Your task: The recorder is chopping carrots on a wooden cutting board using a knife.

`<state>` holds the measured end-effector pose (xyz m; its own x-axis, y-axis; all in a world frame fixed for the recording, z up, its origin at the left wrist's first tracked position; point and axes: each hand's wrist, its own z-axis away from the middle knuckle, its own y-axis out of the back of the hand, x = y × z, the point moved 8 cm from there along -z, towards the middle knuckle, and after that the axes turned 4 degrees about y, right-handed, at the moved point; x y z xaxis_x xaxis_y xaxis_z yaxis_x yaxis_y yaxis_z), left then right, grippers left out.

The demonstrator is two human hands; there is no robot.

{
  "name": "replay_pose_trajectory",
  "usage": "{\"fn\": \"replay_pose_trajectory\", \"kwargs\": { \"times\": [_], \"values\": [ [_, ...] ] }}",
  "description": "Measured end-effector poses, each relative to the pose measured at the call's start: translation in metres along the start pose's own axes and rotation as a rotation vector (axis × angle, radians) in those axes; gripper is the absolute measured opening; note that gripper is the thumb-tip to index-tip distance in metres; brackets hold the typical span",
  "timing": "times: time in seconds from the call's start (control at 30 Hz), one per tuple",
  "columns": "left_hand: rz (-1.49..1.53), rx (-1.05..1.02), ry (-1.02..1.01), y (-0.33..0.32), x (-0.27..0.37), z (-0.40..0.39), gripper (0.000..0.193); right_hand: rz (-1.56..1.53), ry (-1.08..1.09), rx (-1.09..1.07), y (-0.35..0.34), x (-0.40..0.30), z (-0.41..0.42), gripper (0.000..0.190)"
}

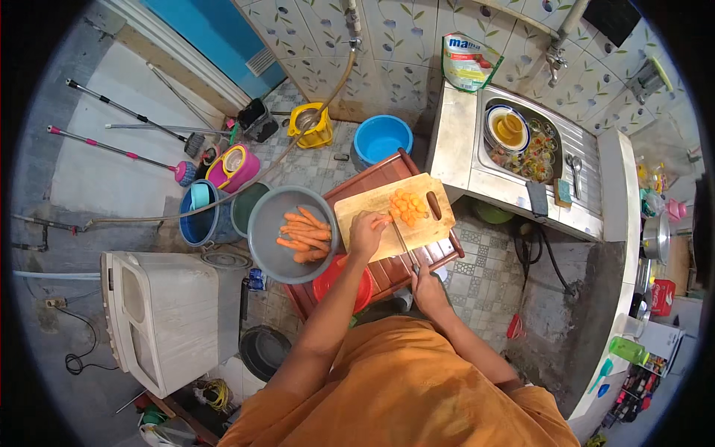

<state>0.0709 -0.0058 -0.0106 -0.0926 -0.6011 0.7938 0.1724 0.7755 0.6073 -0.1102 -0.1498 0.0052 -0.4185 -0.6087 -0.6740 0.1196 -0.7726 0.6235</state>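
Observation:
A wooden cutting board [357, 209] with a handle slot lies on a small reddish-brown wooden table [352, 190]. My left hand [367, 232] pinches a piece of carrot [382, 222] against the board, its far part hidden by my fingers. In my right hand [429, 290] is the handle of a kitchen knife [403, 242]; its blade slants across the board with the tip beside the carrot piece. Several round carrot slices [408, 207] are heaped between the blade and the handle slot. Left of the board, a grey plastic basin [265, 246] holds several whole carrots [304, 234].
A red plastic container [357, 290] sits beneath my left forearm. The blue basin [384, 137] stands on the tiled floor beyond the table. To the right, a counter has a sink [483, 151] with dishes and glasses. A hose [279, 153] crosses at left, above a washing machine [167, 318].

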Motion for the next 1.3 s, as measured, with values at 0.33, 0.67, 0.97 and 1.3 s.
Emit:
{"fn": "replay_pose_trajectory", "kwargs": {
  "times": [0.33,0.67,0.97,1.3],
  "values": [
    [-0.037,0.029,-0.020,0.006,0.008,0.007,0.015,0.088,0.057,0.059,0.004,0.002,-0.017,0.030],
    [-0.061,0.035,-0.039,0.004,0.007,0.008,0.014,-0.018,0.032,0.136,0.033,-0.011,-0.006,0.032],
    [0.000,0.005,-0.030,0.003,0.004,0.002,0.015,-0.049,-0.004,0.120,0.033,-0.015,-0.001,0.030],
    [-0.150,0.065,-0.019,-0.002,0.004,0.002,0.011,-0.067,0.104,0.054,0.014,-0.028,0.000,0.030]
  ]
}}
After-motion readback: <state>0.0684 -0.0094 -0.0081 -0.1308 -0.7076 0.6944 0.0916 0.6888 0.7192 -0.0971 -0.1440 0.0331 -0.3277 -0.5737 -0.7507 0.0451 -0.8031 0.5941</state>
